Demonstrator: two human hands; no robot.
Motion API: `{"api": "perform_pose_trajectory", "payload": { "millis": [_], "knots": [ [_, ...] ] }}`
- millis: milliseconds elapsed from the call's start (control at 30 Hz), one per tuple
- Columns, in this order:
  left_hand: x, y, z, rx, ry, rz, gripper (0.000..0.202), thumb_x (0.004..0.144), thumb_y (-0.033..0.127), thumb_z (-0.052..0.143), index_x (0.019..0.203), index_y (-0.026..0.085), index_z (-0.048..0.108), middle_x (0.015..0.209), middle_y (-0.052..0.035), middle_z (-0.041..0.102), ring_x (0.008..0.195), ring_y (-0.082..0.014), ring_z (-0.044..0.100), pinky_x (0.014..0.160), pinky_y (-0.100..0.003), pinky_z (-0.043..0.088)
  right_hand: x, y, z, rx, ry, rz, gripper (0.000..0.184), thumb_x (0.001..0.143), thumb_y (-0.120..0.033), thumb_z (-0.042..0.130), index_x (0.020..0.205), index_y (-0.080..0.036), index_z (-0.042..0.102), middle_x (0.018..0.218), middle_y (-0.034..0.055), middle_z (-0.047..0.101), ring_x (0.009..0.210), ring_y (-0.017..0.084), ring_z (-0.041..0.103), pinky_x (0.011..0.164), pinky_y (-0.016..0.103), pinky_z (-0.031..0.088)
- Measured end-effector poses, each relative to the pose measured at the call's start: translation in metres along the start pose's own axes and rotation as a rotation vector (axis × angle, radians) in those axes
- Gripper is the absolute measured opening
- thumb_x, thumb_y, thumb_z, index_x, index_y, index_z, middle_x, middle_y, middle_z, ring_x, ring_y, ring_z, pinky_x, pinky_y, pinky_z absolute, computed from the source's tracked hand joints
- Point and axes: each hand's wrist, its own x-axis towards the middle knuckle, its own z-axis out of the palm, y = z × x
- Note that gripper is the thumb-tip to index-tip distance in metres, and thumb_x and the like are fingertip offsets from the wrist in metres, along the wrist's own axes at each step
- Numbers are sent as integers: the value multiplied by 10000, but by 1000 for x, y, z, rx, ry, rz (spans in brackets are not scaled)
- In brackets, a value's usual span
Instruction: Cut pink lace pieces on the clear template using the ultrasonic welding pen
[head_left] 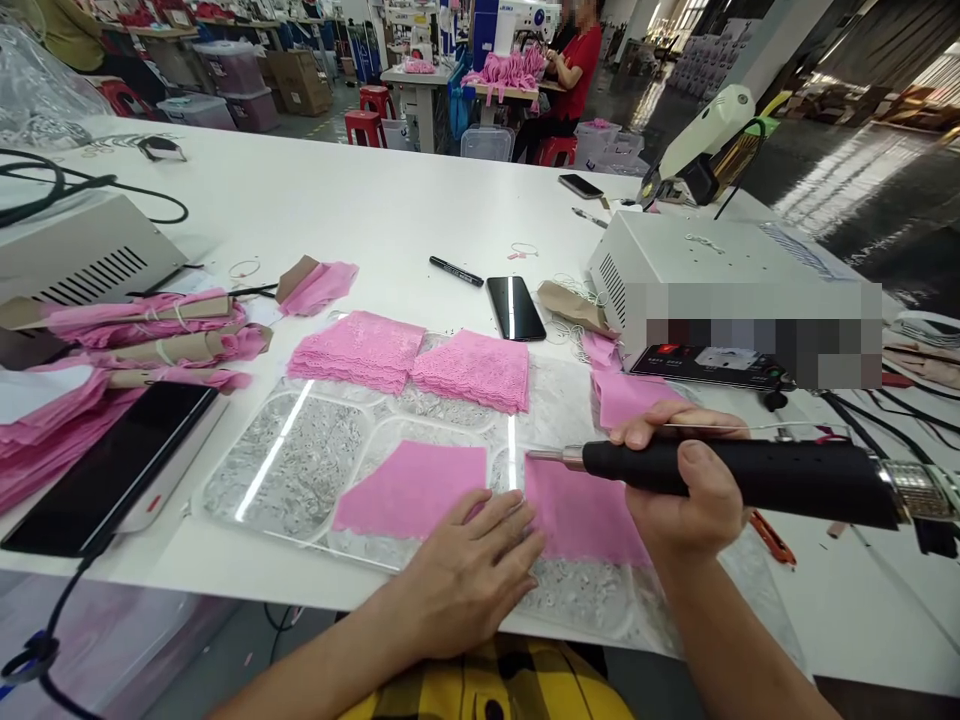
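My right hand [697, 490] is closed round the thick black handle of a corded ultrasonic cutter [780, 475]. Its thin metal tip points left, over the top left corner of a pink fabric piece [581, 515]. My left hand [480, 560] lies flat, fingers slightly apart, between that piece and a second pink fabric piece [420, 485]. It covers their near inner edges. Both pieces lie on a clear plastic lid [277, 460]. Behind them on the lid sit two stacks of pink lace-patterned fabric, a left stack [360, 350] and a right stack [469, 370].
A grey-white control box [675, 250] stands at the right, its cables trailing forward. A phone [516, 308] and marker [456, 271] lie beyond the stacks. Pink bundles [165, 325] and a large black-screened device [112, 465] are at left. An orange box knife [772, 540] lies at right.
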Motion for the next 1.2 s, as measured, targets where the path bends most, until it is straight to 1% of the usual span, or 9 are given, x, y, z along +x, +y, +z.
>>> {"api": "perform_pose_trajectory", "payload": {
  "millis": [267, 367, 467, 600, 733, 900, 1067, 1200],
  "knots": [
    [0, 0, 1, 3, -39, 8, 279, 985, 276, 493, 1193, 121, 595, 1203, -131, 663, 1195, -263, 570, 995, -418, 442, 0, 1, 1, -76, -33, -38, 64, 733, -241, 607, 754, -199, 564, 773, -13, 600, 553, 123, 574, 580, 345, 533],
    [-1, 0, 0, 6, -42, 13, 279, 976, 271, 508, 1194, 119, 593, 1217, -134, 655, 1211, -266, 560, 1001, -419, 439, 1, -2, 1, -39, -14, -7, 71, 710, -229, 603, 769, -202, 574, 782, -15, 600, 553, 121, 568, 564, 339, 528],
    [-2, 0, -1, 1, -35, 26, 271, 968, 260, 515, 1188, 124, 594, 1211, -128, 658, 1215, -260, 558, 999, -410, 440, 2, -9, -2, 24, 12, 28, 80, 671, -230, 588, 743, -195, 587, 757, -11, 596, 526, 116, 547, 511, 320, 505],
    [-5, 0, -2, -17, -22, 48, 277, 966, 257, 512, 1193, 119, 589, 1197, -123, 666, 1218, -254, 555, 994, -389, 447, -1, -15, -7, 34, -15, 63, 87, 646, -250, 599, 703, -184, 609, 702, -6, 596, 483, 112, 520, 464, 311, 484],
    [-6, 1, -3, -11, -47, 48, 295, 965, 256, 509, 1221, 125, 577, 1216, -128, 662, 1233, -254, 549, 1007, -394, 445, -4, -16, -7, 23, -49, 104, 95, 644, -264, 631, 678, -180, 604, 690, -3, 591, 481, 113, 522, 464, 316, 490],
    [-5, 1, -4, -39, -45, 51, 291, 976, 255, 492, 1219, 125, 585, 1204, -113, 672, 1221, -262, 558, 986, -395, 462, -5, -15, -7, 9, -47, 135, 129, 646, -287, 659, 667, -190, 577, 696, -12, 583, 486, 111, 521, 472, 317, 498],
    [-5, 1, -4, -48, -41, 55, 275, 978, 249, 491, 1204, 128, 590, 1184, -120, 681, 1214, -255, 566, 984, -390, 465, -5, -14, -6, -12, -88, 118, 124, 686, -282, 665, 676, -191, 582, 717, -12, 597, 501, 108, 537, 496, 316, 512],
    [-5, 1, -7, -52, -38, 64, 262, 975, 238, 500, 1191, 125, 596, 1179, -109, 686, 1194, -263, 582, 965, -395, 478, -5, -16, -8, 27, -73, 117, 102, 682, -274, 653, 702, -187, 603, 717, -8, 589, 495, 104, 531, 486, 310, 507]
  ]
}}
